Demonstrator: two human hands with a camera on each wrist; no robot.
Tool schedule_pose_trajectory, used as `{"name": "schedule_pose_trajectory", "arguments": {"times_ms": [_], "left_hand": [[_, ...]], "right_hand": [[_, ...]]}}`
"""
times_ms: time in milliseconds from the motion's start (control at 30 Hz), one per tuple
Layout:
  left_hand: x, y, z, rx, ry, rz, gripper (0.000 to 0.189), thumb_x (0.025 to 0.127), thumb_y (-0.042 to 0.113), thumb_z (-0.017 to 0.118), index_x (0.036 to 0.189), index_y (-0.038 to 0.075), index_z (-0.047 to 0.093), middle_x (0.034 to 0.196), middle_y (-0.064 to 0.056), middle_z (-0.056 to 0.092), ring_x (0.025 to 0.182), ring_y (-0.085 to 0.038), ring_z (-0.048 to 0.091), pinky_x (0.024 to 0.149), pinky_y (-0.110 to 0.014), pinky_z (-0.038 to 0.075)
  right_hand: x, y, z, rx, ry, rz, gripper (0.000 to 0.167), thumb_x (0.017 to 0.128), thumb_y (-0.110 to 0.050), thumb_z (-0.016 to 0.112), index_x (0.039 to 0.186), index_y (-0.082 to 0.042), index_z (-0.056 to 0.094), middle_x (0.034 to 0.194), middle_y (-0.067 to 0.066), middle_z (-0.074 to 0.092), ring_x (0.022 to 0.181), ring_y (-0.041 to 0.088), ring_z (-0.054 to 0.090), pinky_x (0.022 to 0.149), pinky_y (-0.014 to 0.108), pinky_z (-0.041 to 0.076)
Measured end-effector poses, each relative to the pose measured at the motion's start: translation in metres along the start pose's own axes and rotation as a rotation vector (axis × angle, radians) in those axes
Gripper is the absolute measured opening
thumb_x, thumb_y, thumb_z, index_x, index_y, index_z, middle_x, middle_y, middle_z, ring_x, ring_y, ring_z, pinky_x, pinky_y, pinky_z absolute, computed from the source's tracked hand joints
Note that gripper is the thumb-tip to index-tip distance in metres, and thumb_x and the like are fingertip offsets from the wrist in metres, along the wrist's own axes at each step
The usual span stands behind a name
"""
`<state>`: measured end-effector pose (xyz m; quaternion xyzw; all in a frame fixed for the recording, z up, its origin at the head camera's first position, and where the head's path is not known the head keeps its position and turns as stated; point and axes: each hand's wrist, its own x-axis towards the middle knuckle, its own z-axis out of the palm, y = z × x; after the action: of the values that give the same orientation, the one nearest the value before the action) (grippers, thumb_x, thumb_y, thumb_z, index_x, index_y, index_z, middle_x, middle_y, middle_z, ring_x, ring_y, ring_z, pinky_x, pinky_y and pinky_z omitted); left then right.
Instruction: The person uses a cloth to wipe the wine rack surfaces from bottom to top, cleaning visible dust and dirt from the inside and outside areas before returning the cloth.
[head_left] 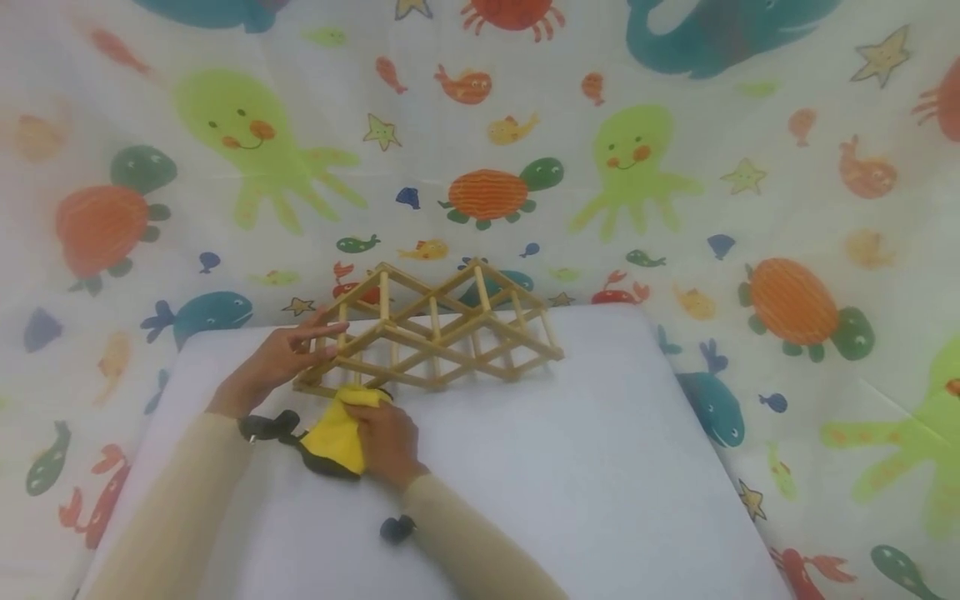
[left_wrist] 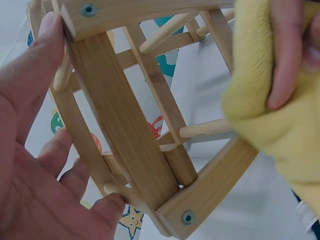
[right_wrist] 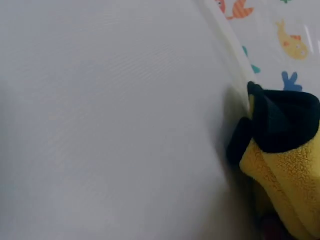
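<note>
A light wooden lattice rack [head_left: 435, 333] of crossed slats and round dowels stands spread out near the table's far edge. At its left end is my left hand [head_left: 281, 358], with fairly straight fingers. The left wrist view shows that hand's fingertips [left_wrist: 60, 145] against the slats and the thumb at an upper corner beside a screw head. My right hand [head_left: 390, 437] grips a bunched yellow cloth [head_left: 333, 433] with a dark border, right at the rack's lower left corner. In the right wrist view, the cloth [right_wrist: 285, 175] hangs in folds at the right edge.
The rack rests on a white table [head_left: 570, 475]. Behind and around it hangs a pale curtain [head_left: 420, 75] printed with sea animals. Dark wrist straps [head_left: 270, 425] sit on both forearms, the left one overlapping the cloth in the head view.
</note>
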<state>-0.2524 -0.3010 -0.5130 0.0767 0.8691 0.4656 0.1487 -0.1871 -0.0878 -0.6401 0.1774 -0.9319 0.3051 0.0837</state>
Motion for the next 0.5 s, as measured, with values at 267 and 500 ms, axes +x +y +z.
{"name": "schedule_pose_trajectory", "arguments": {"times_ms": [267, 500], "left_hand": [[-0.001, -0.001, -0.001, 0.015, -0.013, -0.013, 0.063, 0.099, 0.054, 0.071, 0.156, 0.034, 0.055, 0.181, 0.004, 0.007, 0.165, -0.047, 0.003, 0.114, -0.09, 0.015], [0.003, -0.001, -0.005, -0.001, -0.023, -0.054, 0.064, 0.101, 0.053, 0.069, 0.158, 0.029, 0.053, 0.18, 0.005, 0.004, 0.165, -0.049, -0.002, 0.114, -0.091, 0.011]], "right_hand": [[-0.009, 0.002, -0.006, 0.119, 0.269, -0.106, 0.037, 0.089, -0.009, 0.074, 0.117, -0.032, 0.082, 0.094, -0.004, 0.082, 0.07, 0.008, 0.067, 0.058, 0.013, 0.049], [0.005, -0.018, -0.035, 0.278, 0.545, -0.354, 0.037, 0.088, 0.003, 0.074, 0.119, -0.016, 0.082, 0.107, 0.006, 0.082, 0.087, 0.014, 0.076, 0.086, 0.016, 0.061]]}}
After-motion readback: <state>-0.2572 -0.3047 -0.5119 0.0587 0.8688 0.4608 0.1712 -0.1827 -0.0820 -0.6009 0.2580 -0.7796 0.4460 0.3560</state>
